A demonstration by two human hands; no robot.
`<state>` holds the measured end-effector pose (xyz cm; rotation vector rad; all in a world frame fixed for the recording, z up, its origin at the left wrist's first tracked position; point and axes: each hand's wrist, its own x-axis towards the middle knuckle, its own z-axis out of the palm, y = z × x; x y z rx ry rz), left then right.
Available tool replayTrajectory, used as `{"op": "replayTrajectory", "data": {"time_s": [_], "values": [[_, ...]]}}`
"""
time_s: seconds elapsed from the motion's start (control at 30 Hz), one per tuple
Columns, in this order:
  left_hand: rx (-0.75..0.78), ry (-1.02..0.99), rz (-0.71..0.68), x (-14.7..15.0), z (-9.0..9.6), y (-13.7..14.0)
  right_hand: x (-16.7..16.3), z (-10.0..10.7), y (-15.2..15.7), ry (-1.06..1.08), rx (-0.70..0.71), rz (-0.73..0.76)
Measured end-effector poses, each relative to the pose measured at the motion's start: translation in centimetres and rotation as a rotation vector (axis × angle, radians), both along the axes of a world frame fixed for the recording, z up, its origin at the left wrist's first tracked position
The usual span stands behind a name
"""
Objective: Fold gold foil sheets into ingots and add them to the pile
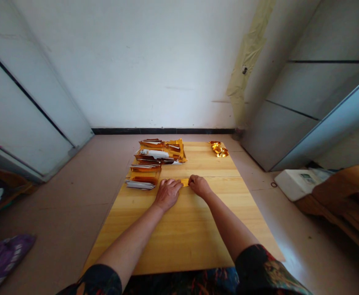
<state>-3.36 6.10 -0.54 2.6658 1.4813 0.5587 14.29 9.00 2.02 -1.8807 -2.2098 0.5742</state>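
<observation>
A small strip of gold foil paper (184, 182) lies on the wooden table between my two hands. My left hand (168, 193) rests knuckles up with its fingers closed on the strip's left end. At the right end, my right hand (199, 185) is closed in a pinch on the strip. The fingers cover both ends of it. Just left of my left hand sits a row of gold foil sheets with white paper edges (144, 176). Behind that is a larger pile of the same foil and paper (162, 151).
Crumpled shiny gold foil (219, 149) lies at the table's far right corner. The wooden table (179, 237) stands before a white wall (154, 73). A grey cabinet (305, 90) and a white box (294, 184) are on the right, a purple bag (7, 262) on the left floor.
</observation>
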Motion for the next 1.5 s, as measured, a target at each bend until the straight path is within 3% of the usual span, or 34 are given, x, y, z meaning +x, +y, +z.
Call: {"op": "replayTrajectory", "data": {"time_s": [0.43, 0.7, 0.87, 1.5], "values": [[-0.100, -0.062, 0.001, -1.1, -0.5, 0.3, -1.7, 0.3, -0.5, -0.087, -0.029, -0.145], [-0.065, -0.051, 0.007, -1.0, -0.7, 0.0, -2.4, 1.2, -0.4, -0.120, -0.084, -0.192], [-0.065, -0.061, 0.013, -1.0, -0.8, 0.0, -1.8, 1.4, 0.7, -0.034, -0.168, -0.258], [-0.064, -0.038, 0.019, -1.2, -1.0, 0.0, 1.2, -0.5, 1.8, 0.076, -0.173, -0.302]]}}
